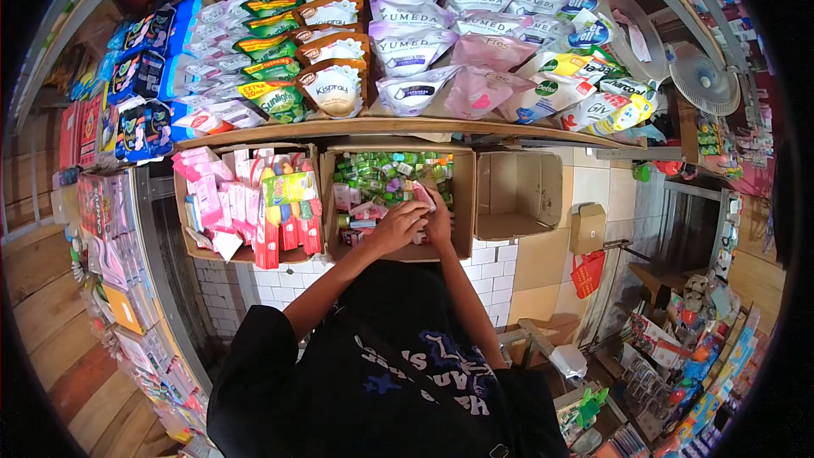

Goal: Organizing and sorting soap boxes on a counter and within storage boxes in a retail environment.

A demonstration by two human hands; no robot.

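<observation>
Both hands are over the middle cardboard box [465,203], which holds many small green bottles [365,172] and some pink packs [342,196]. My right hand [439,219] grips a small pink pack [422,194] near the box's right side. Against the lower part of that pack, the fingers of my left hand [402,226] are bent; the fingers partly cover it. Whether the left fingers pinch the pack or only touch it is hard to make out.
A cardboard box [180,200] of pink and red cartons stands left; another cardboard box [518,194] stands right. Beyond runs a wooden shelf edge [407,124] bearing refill pouches [334,92]. A white fan [704,79] is far right, above a small carton [587,229] and red bag [588,273].
</observation>
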